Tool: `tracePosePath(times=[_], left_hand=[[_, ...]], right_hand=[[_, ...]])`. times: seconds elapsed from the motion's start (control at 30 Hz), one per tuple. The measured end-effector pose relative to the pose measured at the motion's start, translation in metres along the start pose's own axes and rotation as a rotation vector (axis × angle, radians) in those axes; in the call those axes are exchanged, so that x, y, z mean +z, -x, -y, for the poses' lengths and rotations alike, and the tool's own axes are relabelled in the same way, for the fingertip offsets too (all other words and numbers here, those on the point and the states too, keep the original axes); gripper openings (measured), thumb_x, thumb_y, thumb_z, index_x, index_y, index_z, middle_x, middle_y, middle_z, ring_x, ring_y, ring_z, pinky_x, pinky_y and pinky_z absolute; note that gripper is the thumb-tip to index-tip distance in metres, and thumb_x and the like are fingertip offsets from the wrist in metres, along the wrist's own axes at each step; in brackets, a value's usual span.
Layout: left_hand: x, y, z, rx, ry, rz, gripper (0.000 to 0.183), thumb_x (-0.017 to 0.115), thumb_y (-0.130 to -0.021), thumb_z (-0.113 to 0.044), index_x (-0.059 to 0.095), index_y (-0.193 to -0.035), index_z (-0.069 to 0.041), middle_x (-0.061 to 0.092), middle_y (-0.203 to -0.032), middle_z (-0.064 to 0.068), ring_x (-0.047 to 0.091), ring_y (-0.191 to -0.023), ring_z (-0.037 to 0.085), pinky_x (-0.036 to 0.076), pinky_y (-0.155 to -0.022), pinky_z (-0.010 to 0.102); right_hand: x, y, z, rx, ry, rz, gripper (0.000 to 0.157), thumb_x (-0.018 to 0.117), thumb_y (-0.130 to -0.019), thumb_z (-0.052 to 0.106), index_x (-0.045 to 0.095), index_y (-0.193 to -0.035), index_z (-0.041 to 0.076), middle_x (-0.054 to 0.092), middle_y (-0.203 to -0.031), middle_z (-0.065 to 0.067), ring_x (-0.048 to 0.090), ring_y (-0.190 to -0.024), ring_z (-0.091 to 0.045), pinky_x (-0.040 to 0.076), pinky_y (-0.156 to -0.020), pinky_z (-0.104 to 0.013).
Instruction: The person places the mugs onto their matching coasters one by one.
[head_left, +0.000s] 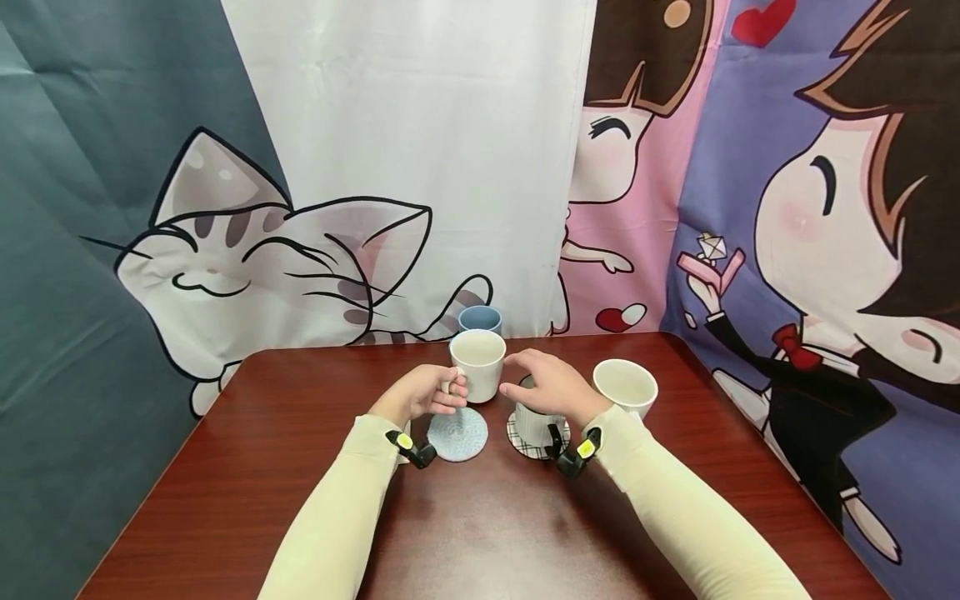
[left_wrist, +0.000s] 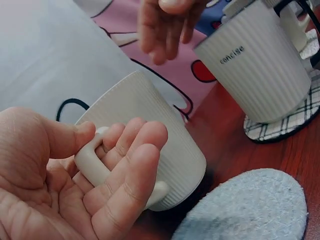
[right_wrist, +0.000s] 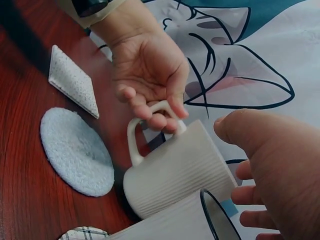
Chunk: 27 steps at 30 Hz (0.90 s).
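Observation:
My left hand (head_left: pixel 420 392) holds a cream ribbed mug (head_left: pixel 483 367) by its handle (left_wrist: pixel 92 162), pinching it with thumb and fingers. The mug is behind a round light-blue coaster (head_left: pixel 457 435); whether its base touches the table I cannot tell. To its right, my right hand (head_left: pixel 553 385) has its fingers extended and holds nothing. Below that hand, a ribbed mug (head_left: pixel 534 427) with a dark rim, black handle and small lettering stands on a round plaid coaster (left_wrist: pixel 267 129). The right hand hides part of this mug in the head view.
Another cream mug (head_left: pixel 625 385) stands to the right, partly behind the right forearm. Behind the held mug is a blue mug (head_left: pixel 480 318). A speckled angular coaster (right_wrist: pixel 75 82) lies near the left wrist. A printed cloth (head_left: pixel 420 108) hangs behind the reddish-brown table (head_left: pixel 300 433).

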<state>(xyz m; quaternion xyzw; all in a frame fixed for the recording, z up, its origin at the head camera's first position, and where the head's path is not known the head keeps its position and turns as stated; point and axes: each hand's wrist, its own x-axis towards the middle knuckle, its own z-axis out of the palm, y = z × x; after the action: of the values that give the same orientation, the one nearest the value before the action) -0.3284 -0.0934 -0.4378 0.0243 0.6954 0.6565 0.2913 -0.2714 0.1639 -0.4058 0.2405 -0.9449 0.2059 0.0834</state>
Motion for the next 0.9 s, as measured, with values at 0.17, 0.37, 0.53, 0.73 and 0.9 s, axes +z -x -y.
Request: tracePosePath(times=[0.17, 0.37, 0.53, 0.73, 0.9], left_hand=[[-0.008, 0.015, -0.005, 0.035, 0.005, -0.018, 0.03, 0.042, -0.108, -0.024, 0.062, -0.107, -0.001, 0.071, -0.089, 0.004, 0.073, -0.08, 0.018, 0.059, -0.067, 0.03], [-0.025, 0.033, -0.008, 0.086, 0.05, -0.025, 0.029, 0.038, -0.109, -0.023, 0.06, -0.107, -0.004, 0.07, -0.086, 0.0, 0.072, -0.078, 0.015, 0.058, -0.064, 0.027], [-0.039, 0.048, -0.007, 0.113, 0.09, -0.05, 0.027, 0.038, -0.11, -0.023, 0.059, -0.105, -0.006, 0.07, -0.086, -0.001, 0.073, -0.076, 0.013, 0.057, -0.064, 0.026], [-0.052, 0.067, -0.008, 0.156, 0.126, -0.081, 0.025, 0.04, -0.109, -0.021, 0.059, -0.103, -0.006, 0.071, -0.085, -0.001, 0.073, -0.075, 0.012, 0.058, -0.065, 0.026], [-0.057, 0.083, -0.008, 0.173, 0.13, -0.113, 0.025, 0.039, -0.109, -0.02, 0.059, -0.105, -0.004, 0.072, -0.085, 0.0, 0.074, -0.076, 0.013, 0.059, -0.065, 0.025]], right_hand=[[0.003, -0.001, 0.004, -0.025, -0.003, 0.003, 0.047, 0.067, -0.094, 0.044, 0.069, -0.125, 0.009, 0.068, -0.123, -0.005, 0.065, -0.109, -0.021, 0.052, -0.095, -0.042], [0.008, -0.002, 0.019, -0.106, 0.031, -0.001, 0.036, 0.067, -0.095, 0.036, 0.073, -0.116, 0.009, 0.071, -0.114, -0.004, 0.066, -0.105, -0.02, 0.052, -0.095, -0.04], [0.014, -0.006, 0.035, -0.166, 0.055, 0.012, 0.031, 0.066, -0.096, 0.035, 0.074, -0.114, 0.011, 0.072, -0.113, -0.002, 0.066, -0.107, -0.019, 0.052, -0.096, -0.039], [0.032, -0.01, 0.059, -0.274, 0.072, 0.013, 0.029, 0.064, -0.097, 0.031, 0.075, -0.114, 0.011, 0.072, -0.112, 0.0, 0.066, -0.105, -0.017, 0.052, -0.095, -0.036], [0.063, -0.013, 0.079, -0.38, 0.111, 0.035, 0.028, 0.062, -0.098, 0.026, 0.076, -0.118, 0.013, 0.072, -0.119, 0.002, 0.065, -0.116, -0.016, 0.049, -0.101, -0.033]])
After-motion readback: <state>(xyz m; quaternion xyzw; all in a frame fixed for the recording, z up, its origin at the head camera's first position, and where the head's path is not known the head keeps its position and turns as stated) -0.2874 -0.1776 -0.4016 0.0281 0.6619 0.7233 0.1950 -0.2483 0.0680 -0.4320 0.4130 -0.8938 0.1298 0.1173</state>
